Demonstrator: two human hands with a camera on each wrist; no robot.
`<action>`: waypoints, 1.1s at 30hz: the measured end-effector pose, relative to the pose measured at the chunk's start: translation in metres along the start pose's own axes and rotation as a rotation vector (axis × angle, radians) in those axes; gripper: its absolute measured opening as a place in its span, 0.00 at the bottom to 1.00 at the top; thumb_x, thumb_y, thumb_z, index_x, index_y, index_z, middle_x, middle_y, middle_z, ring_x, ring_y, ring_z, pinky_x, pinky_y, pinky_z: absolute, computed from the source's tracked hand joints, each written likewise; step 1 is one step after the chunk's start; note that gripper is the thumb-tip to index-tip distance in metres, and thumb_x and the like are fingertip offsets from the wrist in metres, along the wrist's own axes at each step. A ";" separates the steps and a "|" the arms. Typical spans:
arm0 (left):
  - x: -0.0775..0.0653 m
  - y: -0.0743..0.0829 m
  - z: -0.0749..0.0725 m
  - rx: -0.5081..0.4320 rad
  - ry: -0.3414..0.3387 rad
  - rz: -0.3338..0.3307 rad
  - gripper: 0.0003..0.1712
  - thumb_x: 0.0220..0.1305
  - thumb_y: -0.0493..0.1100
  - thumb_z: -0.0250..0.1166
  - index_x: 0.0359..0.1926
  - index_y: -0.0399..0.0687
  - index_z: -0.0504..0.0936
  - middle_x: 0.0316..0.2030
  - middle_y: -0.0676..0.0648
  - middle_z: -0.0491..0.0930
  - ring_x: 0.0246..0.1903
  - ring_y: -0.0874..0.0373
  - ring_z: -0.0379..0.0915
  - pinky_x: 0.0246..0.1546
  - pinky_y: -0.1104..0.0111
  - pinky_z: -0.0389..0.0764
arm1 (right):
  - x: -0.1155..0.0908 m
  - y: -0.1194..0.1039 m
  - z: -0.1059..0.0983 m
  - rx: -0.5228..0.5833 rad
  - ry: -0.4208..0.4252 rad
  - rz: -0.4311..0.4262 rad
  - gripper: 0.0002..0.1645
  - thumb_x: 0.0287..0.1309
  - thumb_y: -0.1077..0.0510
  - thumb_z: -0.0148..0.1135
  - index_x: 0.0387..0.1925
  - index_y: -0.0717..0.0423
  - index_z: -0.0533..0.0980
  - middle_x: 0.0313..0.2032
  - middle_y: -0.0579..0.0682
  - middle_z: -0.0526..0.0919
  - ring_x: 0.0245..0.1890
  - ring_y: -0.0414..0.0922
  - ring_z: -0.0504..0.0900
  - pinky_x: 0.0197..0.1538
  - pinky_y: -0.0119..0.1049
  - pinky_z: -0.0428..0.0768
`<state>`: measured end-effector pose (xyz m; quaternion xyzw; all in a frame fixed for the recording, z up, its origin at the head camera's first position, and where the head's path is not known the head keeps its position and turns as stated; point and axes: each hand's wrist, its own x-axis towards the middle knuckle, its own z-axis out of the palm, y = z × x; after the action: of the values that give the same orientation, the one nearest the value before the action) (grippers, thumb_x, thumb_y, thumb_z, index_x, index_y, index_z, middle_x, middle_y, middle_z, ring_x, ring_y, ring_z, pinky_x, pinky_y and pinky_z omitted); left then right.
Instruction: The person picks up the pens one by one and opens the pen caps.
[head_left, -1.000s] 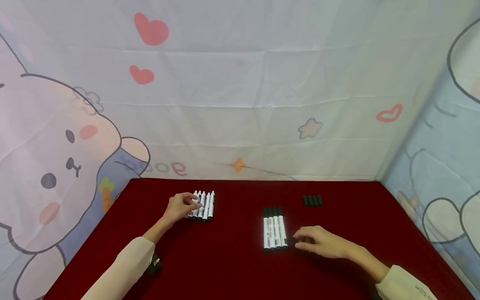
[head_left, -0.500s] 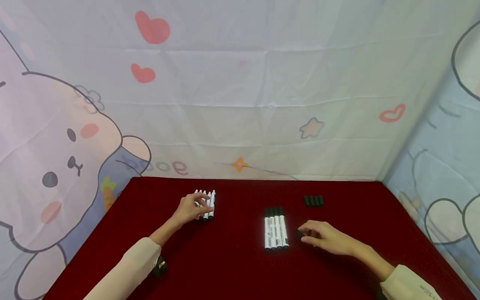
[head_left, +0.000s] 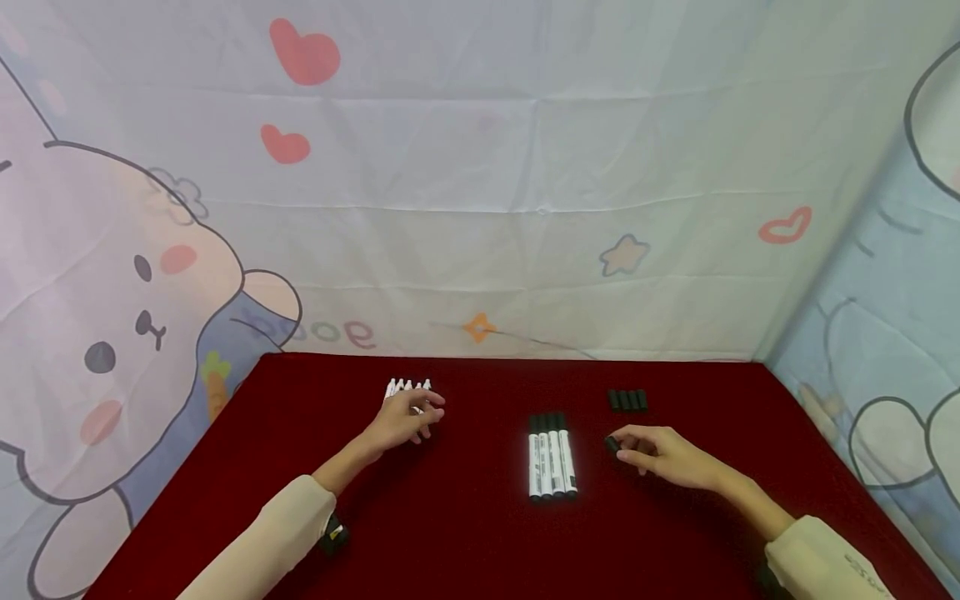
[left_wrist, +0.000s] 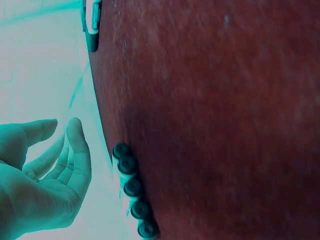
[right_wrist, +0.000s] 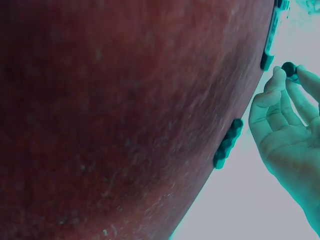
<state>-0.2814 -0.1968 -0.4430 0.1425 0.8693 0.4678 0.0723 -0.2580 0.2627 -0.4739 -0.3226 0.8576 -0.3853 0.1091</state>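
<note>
The right hand (head_left: 663,454) pinches a small black cap (head_left: 612,444) between thumb and fingertip, its other fingers loosely curled; the right wrist view shows the same pinch, the cap (right_wrist: 290,71) at the fingertips. The hand is above the red table (head_left: 465,533), between two groups. At its 9 o'clock, just beside it, four capped markers (head_left: 552,454) lie side by side, long axes running 12 to 6, black caps at the 12 end. At its 12 o'clock, near the far edge, four loose caps (head_left: 627,401) sit in a short row running 9 to 3.

The left hand (head_left: 408,417) rests over a row of uncapped markers (head_left: 408,387), fingers relaxed and spread, holding nothing that shows; the left wrist view shows them apart above the marker ends (left_wrist: 132,192). Those markers also run 12 to 6, bare tips at the 12 end, well apart from the held cap at its 9 to 10 o'clock.

So the cap is far nearer the capped set than the bare tips, and the left hand is the nearer to those.
</note>
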 end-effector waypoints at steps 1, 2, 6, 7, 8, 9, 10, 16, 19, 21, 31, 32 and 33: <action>0.000 0.001 0.002 -0.003 -0.005 0.003 0.19 0.73 0.40 0.62 0.58 0.31 0.78 0.40 0.30 0.82 0.30 0.49 0.82 0.29 0.59 0.86 | 0.000 0.002 -0.002 -0.003 0.009 0.008 0.23 0.76 0.55 0.56 0.62 0.67 0.73 0.44 0.56 0.84 0.32 0.35 0.80 0.34 0.33 0.81; 0.000 0.002 0.004 -0.007 -0.012 0.007 0.19 0.73 0.40 0.63 0.58 0.31 0.78 0.41 0.30 0.82 0.30 0.50 0.82 0.29 0.58 0.86 | 0.001 0.004 -0.003 -0.005 0.019 0.018 0.23 0.76 0.55 0.56 0.63 0.67 0.73 0.44 0.56 0.84 0.31 0.36 0.79 0.33 0.33 0.81; 0.000 0.006 0.014 -0.023 -0.049 0.006 0.19 0.73 0.40 0.63 0.59 0.32 0.78 0.41 0.31 0.83 0.30 0.51 0.81 0.30 0.58 0.86 | 0.001 0.009 -0.009 0.000 0.050 0.054 0.23 0.76 0.55 0.56 0.63 0.66 0.73 0.43 0.56 0.84 0.30 0.36 0.79 0.31 0.33 0.80; 0.000 0.007 0.016 -0.027 -0.058 0.001 0.20 0.73 0.41 0.63 0.59 0.33 0.79 0.41 0.32 0.83 0.30 0.53 0.81 0.30 0.60 0.86 | 0.001 0.009 -0.011 0.002 0.056 0.057 0.23 0.75 0.55 0.56 0.63 0.66 0.73 0.43 0.56 0.85 0.30 0.36 0.79 0.30 0.33 0.80; 0.000 0.008 0.018 -0.029 -0.068 0.003 0.20 0.73 0.41 0.63 0.60 0.33 0.79 0.41 0.32 0.83 0.30 0.54 0.81 0.30 0.62 0.86 | 0.001 0.010 -0.012 0.003 0.062 0.061 0.23 0.75 0.55 0.56 0.63 0.66 0.73 0.43 0.56 0.85 0.30 0.37 0.79 0.30 0.32 0.79; 0.001 0.009 0.021 -0.034 -0.073 0.002 0.20 0.73 0.41 0.63 0.60 0.34 0.79 0.41 0.32 0.84 0.30 0.55 0.81 0.30 0.63 0.86 | 0.001 0.010 -0.013 0.005 0.067 0.059 0.23 0.75 0.55 0.56 0.63 0.66 0.73 0.43 0.56 0.85 0.30 0.37 0.79 0.29 0.32 0.79; 0.001 0.010 0.023 -0.040 -0.079 0.002 0.20 0.73 0.41 0.63 0.60 0.34 0.79 0.41 0.32 0.84 0.29 0.56 0.81 0.30 0.63 0.85 | 0.001 0.010 -0.014 0.007 0.073 0.055 0.23 0.75 0.56 0.56 0.63 0.67 0.73 0.42 0.56 0.85 0.29 0.37 0.79 0.29 0.32 0.79; 0.003 0.016 0.039 -0.042 -0.126 0.025 0.20 0.72 0.40 0.64 0.60 0.34 0.79 0.41 0.33 0.85 0.29 0.55 0.81 0.29 0.66 0.85 | 0.002 0.014 -0.022 0.090 0.115 0.097 0.25 0.76 0.57 0.55 0.64 0.72 0.70 0.40 0.58 0.83 0.29 0.40 0.78 0.29 0.32 0.78; 0.005 0.017 0.048 -0.038 -0.151 0.034 0.20 0.72 0.40 0.64 0.59 0.35 0.79 0.40 0.34 0.86 0.28 0.56 0.81 0.29 0.66 0.85 | 0.005 0.016 -0.026 0.131 0.131 0.139 0.28 0.76 0.56 0.55 0.66 0.73 0.67 0.41 0.60 0.83 0.30 0.40 0.78 0.31 0.33 0.79; 0.007 0.017 0.053 -0.042 -0.164 0.040 0.20 0.71 0.40 0.64 0.59 0.35 0.79 0.39 0.35 0.86 0.28 0.56 0.82 0.28 0.66 0.85 | 0.008 0.019 -0.028 0.138 0.141 0.163 0.29 0.76 0.55 0.55 0.67 0.73 0.66 0.43 0.61 0.83 0.31 0.41 0.77 0.31 0.33 0.78; 0.011 0.021 0.076 -0.055 -0.236 0.056 0.23 0.71 0.39 0.64 0.64 0.34 0.75 0.43 0.36 0.86 0.29 0.54 0.84 0.28 0.66 0.87 | 0.018 0.028 -0.036 0.129 0.230 0.279 0.33 0.77 0.50 0.54 0.70 0.70 0.65 0.49 0.65 0.83 0.34 0.42 0.79 0.33 0.35 0.80; 0.011 0.022 0.078 -0.054 -0.240 0.056 0.24 0.71 0.38 0.64 0.64 0.34 0.75 0.43 0.36 0.86 0.29 0.54 0.84 0.28 0.66 0.87 | 0.018 0.029 -0.037 0.128 0.238 0.286 0.34 0.77 0.49 0.54 0.70 0.70 0.65 0.49 0.65 0.83 0.34 0.42 0.79 0.33 0.35 0.80; 0.011 0.023 0.080 -0.052 -0.246 0.058 0.24 0.71 0.38 0.64 0.65 0.34 0.75 0.43 0.36 0.86 0.29 0.54 0.84 0.28 0.66 0.87 | 0.019 0.029 -0.038 0.126 0.243 0.289 0.34 0.77 0.49 0.54 0.70 0.71 0.64 0.49 0.65 0.82 0.34 0.42 0.79 0.33 0.35 0.80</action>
<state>-0.2674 -0.1181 -0.4681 0.2219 0.8370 0.4711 0.1683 -0.3030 0.2874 -0.4684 -0.1397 0.8762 -0.4545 0.0790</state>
